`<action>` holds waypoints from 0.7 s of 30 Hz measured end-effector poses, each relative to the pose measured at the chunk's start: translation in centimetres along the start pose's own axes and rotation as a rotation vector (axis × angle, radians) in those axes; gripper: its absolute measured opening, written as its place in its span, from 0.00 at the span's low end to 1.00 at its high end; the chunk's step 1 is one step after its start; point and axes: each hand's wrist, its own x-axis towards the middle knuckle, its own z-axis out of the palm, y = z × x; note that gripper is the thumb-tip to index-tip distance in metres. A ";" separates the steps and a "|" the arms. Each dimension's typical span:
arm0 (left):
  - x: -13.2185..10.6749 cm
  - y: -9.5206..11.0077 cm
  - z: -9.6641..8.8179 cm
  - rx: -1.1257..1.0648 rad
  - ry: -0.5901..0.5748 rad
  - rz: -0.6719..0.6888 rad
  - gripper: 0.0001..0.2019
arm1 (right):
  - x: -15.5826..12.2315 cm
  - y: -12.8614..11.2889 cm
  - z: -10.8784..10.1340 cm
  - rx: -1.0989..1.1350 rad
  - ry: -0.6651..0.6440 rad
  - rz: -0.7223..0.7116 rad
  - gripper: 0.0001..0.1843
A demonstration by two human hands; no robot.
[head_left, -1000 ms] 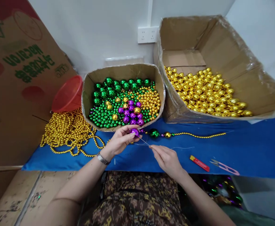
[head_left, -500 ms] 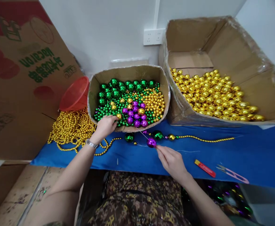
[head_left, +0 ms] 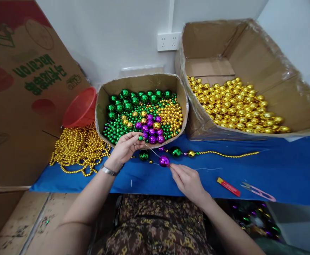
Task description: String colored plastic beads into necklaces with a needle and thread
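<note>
My left hand (head_left: 128,147), with a metal watch band at the wrist, pinches a small green bead (head_left: 140,138) at the front rim of the bead box (head_left: 183,88). My right hand (head_left: 188,179) is closed at the right side of a large purple bead (head_left: 164,161), held above the blue cloth. A thin needle (head_left: 153,151) sticks out of this bead, up and left toward my left fingers. Behind it lies a strand with a large green bead (head_left: 175,151), a gold bead (head_left: 191,153) and a gold bead chain (head_left: 226,153). Another green bead (head_left: 143,155) lies to its left.
A large carton (head_left: 271,53) of gold beads (head_left: 231,106) stands at the right. Gold bead strings (head_left: 76,150) are heaped at the left by a red basin (head_left: 79,108). A red and yellow blade case (head_left: 228,186) and pink-handled snips (head_left: 258,191) lie at the right on the blue cloth (head_left: 285,166).
My left hand has moved right and toward the needle tip, now with a green bead in its fingertips. My right hand and the purple bead have stayed nearly in place; the view shifted slightly.
</note>
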 end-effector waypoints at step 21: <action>-1.0 -1.1 2.0 -0.092 -0.006 0.047 0.11 | 0.0 0.0 -0.5 -0.066 0.024 -0.008 0.13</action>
